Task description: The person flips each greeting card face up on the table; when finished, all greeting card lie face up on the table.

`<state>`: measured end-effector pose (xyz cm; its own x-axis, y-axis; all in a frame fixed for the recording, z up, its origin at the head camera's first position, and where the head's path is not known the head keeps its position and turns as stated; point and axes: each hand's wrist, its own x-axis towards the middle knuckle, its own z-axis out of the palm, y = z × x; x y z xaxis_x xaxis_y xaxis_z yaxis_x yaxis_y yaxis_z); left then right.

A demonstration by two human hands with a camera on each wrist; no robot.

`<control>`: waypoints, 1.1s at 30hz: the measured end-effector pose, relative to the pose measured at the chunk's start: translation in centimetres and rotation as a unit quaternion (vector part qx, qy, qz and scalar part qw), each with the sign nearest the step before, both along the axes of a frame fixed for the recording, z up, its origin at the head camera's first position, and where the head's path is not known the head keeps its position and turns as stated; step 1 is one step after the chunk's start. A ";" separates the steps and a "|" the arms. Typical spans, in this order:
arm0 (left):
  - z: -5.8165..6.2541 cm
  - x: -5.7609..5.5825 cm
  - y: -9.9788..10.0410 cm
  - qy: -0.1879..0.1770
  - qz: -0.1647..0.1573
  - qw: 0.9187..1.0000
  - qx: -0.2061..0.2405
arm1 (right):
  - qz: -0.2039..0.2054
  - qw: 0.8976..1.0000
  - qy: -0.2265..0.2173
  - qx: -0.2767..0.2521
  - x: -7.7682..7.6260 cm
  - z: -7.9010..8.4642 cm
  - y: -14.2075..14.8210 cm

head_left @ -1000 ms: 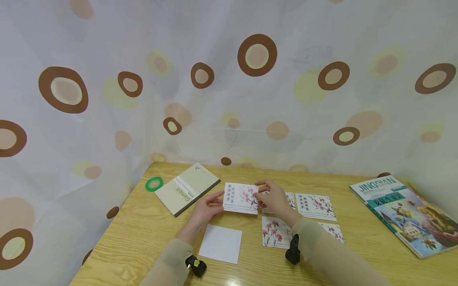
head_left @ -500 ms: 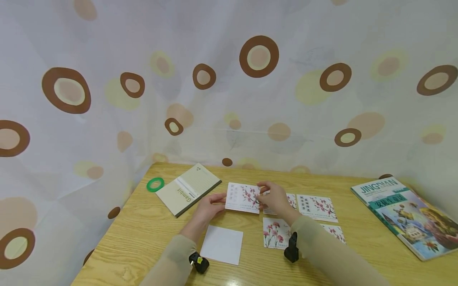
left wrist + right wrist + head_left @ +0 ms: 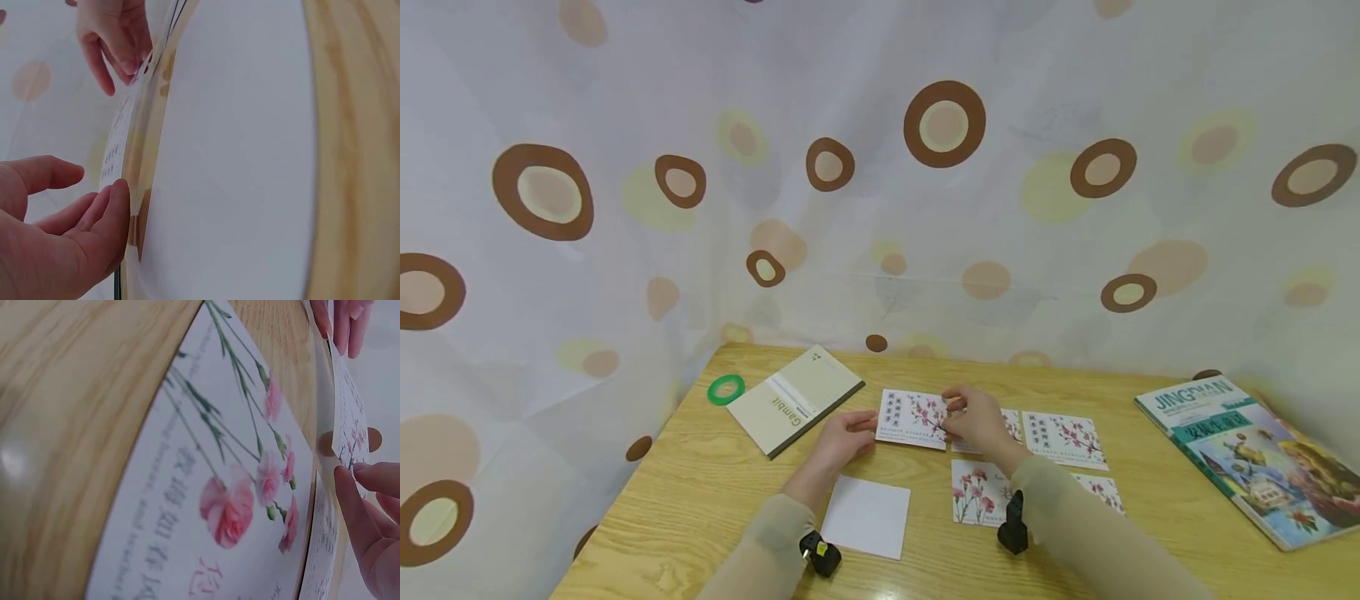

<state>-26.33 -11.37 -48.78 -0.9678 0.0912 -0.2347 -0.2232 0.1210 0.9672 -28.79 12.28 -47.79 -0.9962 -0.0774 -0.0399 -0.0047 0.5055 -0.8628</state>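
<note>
A greeting card [image 3: 912, 418] printed with red blossom branches and dark characters lies low over the table between both hands. On its right edge, my right hand [image 3: 981, 421] pinches it with thumb and fingertip, as the right wrist view shows at the card's corner [image 3: 350, 434]. Around the left edge, my left hand [image 3: 844, 440] has thumb and fingers spread apart, fingertips [image 3: 119, 187] right at the edge. Just right of it are a blossom card [image 3: 1011, 423] partly hidden by the right hand, and a carnation card [image 3: 973, 492] below, half covered by the right forearm.
A blank white card [image 3: 867, 517] lies in front of the left hand. Further right are another blossom card [image 3: 1063, 439] and one partly hidden card [image 3: 1101, 492]. A notebook [image 3: 796, 400], a green tape ring [image 3: 726, 389] and a magazine [image 3: 1255, 458] flank them.
The blossom card has come down and slightly right, lying flatter now. The left fingers have loosened from its left edge, while the right hand stays at the right edge.
</note>
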 end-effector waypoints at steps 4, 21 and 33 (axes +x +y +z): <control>0.1 0.2 0.0 -0.001 -0.002 1.000 -0.005 | 0.003 1.000 -0.003 0.000 -0.1 -0.1 -0.1; 0.1 0.6 0.5 -0.004 -0.018 1.000 -0.022 | 0.022 0.997 -0.009 0.068 0.0 -0.1 0.0; 0.3 0.6 0.2 -0.018 -0.044 0.999 -0.011 | 0.036 0.996 -0.008 0.079 0.2 0.1 -0.1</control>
